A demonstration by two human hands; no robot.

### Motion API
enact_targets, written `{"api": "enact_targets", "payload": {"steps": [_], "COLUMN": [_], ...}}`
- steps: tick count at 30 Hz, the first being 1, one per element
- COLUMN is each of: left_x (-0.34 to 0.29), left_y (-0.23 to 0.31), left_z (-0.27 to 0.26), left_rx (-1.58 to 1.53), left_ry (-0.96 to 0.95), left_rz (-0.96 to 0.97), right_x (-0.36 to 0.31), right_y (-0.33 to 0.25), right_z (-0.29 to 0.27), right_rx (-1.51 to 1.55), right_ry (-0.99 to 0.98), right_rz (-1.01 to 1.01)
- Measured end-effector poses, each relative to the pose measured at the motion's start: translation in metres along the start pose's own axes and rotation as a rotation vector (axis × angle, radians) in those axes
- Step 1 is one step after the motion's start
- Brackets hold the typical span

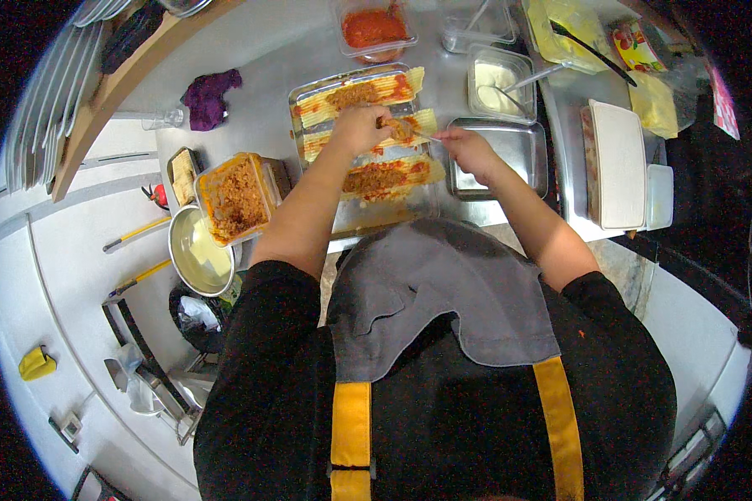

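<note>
Steel makes the bench [263, 93] in front of us, and on it a tray [296, 121] carries three ridged yellow sheets, side by side, perhaps so that we can reach each one along its whole length. Brown filling and red sauce lie on the far sheet [411, 79] and on the near sheet [433, 170]; the middle sheet [316, 144] is partly hidden by our left hand [363, 129]. Our right hand [471, 154] has its fingers clamped on the thin handle of a spoon [429, 137], which points leftward over this middle sheet. The left fingers are bent beside the spoon's head; we cannot tell if they pinch something, but probably they are so near in order to guide the load. A tub [271, 185] of filling stands at our left, seemingly for the left hand. White cream [493, 98], with a ladle [530, 79] in it, is at the right, likely for the other hand. A second tray [501, 185] lies beside the first.
</note>
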State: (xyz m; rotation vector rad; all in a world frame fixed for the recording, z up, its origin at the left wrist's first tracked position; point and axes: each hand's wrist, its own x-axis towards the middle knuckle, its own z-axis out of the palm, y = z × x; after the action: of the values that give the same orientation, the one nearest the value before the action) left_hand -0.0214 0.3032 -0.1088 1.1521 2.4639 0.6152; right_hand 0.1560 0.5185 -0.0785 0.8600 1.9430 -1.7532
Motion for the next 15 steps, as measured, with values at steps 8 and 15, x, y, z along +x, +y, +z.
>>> {"api": "enact_targets", "payload": {"steps": [8,15], "left_x": [0.000,-0.009], "left_y": [0.000,-0.002], "left_z": [0.005,0.011], "left_rx": [0.118,0.213], "left_ry": [-0.091,-0.071], "left_rz": [-0.151,-0.036], "right_x": [0.005,0.008], "right_y": [0.000,0.012], "right_z": [-0.009,-0.017], "right_rx": [-0.231,-0.358], "right_ry": [0.057,0.079], "right_rz": [0.006,-0.130]}}
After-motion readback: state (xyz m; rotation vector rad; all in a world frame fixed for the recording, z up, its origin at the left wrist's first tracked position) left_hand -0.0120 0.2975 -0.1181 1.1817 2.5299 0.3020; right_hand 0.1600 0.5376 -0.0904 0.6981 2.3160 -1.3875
